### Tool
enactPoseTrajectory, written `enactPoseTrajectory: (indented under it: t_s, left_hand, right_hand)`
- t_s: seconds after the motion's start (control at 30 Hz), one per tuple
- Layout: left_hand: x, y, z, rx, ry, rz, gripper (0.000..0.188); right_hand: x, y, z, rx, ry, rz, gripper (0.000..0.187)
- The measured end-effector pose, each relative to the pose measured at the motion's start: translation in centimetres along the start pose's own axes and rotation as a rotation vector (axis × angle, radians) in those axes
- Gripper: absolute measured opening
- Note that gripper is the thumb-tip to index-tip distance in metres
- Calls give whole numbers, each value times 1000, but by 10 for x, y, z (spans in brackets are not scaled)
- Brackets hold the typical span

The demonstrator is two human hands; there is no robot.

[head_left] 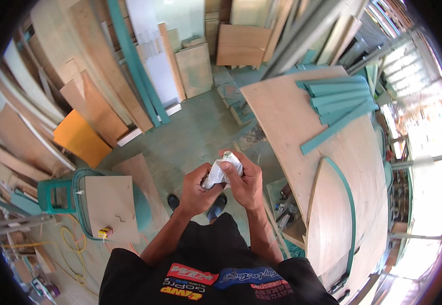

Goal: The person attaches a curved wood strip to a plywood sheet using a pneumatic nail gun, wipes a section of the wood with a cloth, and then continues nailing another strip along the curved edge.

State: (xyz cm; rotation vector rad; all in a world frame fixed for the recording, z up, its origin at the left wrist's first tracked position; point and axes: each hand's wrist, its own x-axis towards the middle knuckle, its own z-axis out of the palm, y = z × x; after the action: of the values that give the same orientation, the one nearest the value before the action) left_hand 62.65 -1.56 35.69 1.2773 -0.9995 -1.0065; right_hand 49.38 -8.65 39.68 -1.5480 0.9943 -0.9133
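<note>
A crumpled white wrapper [218, 176], thin and shiny like plastic, is held in front of my body at the middle of the view. My left hand [196, 192] grips its lower left side with curled fingers. On the other side, my right hand [248, 187] closes around it, the thumb pressed onto its face. Whatever may be inside the wrapper is hidden by its folds and my fingers. Both hands are in the air above the floor, apart from the workbench.
To the right stands a plywood-topped workbench [282, 122] bearing stacked green strips [340, 94] and a curved green-edged panel [327, 218]. At left, a board [110, 203] with a yellow tape measure [105, 232] lies near a green stool [56, 197]. Wood sheets [195, 71] lean behind; a yellow cord [81, 249] trails on the floor.
</note>
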Motion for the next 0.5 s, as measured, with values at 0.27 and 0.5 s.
enactPoseTrajectory:
  t_s: [0.27,0.5]
  left_hand:
    - [-8,40,125,-144,-287,-5,17]
    - [-11,49,193,-158,-413,14,18]
  right_hand:
    - [-46,-13,-131,50,166,-155,26]
    - [-70,-5,-196,124,280,-283,19]
